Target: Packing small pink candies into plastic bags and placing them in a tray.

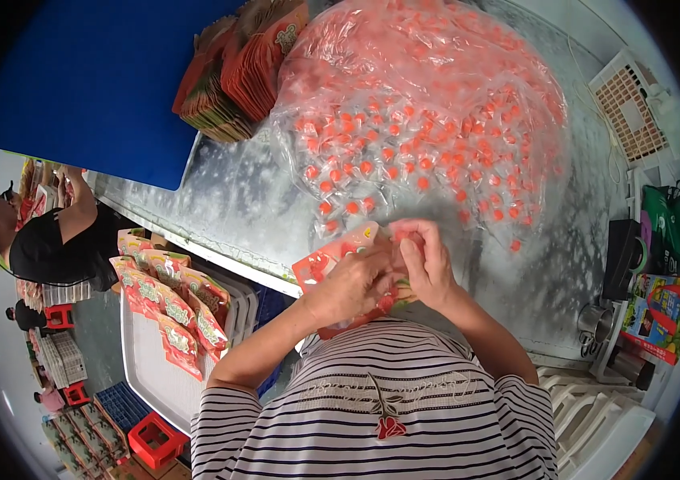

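Steel table (220,200) | hands (392,276) hold pouch (332,264) | candy bag (428,120) behind

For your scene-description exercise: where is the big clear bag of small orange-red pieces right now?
In the head view, the big clear bag lies on the grey table, top centre, just beyond both hands, with stacked red pouches at its left.

Counted: one large clear plastic bag of small orange-red sweets (420,104) beyond the hands, two stacks of red printed pouches (232,68) beyond-left, one white plastic tray (144,360) lower-left.
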The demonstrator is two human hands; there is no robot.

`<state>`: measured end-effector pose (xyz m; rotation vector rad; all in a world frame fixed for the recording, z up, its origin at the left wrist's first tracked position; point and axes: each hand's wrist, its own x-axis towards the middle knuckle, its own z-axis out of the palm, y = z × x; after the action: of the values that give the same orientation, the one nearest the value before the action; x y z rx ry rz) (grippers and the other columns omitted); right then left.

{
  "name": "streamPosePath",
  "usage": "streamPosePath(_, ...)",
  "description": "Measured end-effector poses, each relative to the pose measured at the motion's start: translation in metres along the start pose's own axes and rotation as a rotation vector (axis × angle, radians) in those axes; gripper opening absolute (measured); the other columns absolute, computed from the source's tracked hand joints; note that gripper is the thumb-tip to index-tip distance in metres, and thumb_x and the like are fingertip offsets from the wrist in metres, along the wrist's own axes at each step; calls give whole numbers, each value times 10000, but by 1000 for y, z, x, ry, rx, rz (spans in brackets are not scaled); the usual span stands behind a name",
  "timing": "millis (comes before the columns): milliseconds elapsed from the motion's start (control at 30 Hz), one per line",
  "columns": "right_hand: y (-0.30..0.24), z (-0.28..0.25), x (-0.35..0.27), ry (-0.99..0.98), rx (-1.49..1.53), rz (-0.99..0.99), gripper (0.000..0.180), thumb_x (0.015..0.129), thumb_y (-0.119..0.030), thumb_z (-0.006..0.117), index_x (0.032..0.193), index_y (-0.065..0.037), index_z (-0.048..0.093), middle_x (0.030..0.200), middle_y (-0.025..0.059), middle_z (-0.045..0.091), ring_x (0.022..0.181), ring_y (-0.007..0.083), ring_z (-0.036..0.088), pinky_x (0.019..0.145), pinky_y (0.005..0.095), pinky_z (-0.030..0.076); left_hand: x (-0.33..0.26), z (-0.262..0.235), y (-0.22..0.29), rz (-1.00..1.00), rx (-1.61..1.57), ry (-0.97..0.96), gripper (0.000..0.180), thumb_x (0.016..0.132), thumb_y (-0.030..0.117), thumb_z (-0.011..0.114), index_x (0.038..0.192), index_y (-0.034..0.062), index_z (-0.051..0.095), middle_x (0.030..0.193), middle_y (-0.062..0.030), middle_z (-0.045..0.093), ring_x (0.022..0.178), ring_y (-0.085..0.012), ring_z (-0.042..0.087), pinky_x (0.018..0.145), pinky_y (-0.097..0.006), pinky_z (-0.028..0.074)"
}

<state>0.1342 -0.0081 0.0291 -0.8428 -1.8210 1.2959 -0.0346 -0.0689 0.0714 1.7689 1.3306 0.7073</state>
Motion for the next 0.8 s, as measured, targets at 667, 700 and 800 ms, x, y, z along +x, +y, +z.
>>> streamPosePath(667, -10, 2, -18, -1, -192, 204, 333, 904, -7, 567, 1224, 18, 479, 1213, 174, 553, 1102, 264, 568, 913, 350, 468, -25, 25, 2, 280, 276, 172, 177, 782, 68, 708, 931, 4, 637, 880, -128, 590, 806, -291, 627, 691, -371, 532)
streamPosePath(700, -8, 5, -18, 8, -74, 381, 313, 909, -42, 580, 1198, 24, 479, 1186, 199, 560, 1044, 314, 599, 853, 376, 500, -25, 25, 1, 293, 264, 171, 173, 779, 63, 708, 920, -1, 630, 868, -124, 590, 801, -292, 625, 685, -371, 531)
streamPosePath(800, 2, 10, -18, -267, 188, 546, 506, 1009, -385, 409, 1297, 29, 448, 1263, 213, 546, 1130, 258, 560, 934, 356, 444, -27, 27, 1, 349, 331, 187, 161, 775, 56, 710, 885, -12, 614, 841, -118, 585, 767, -295, 622, 659, -372, 529)
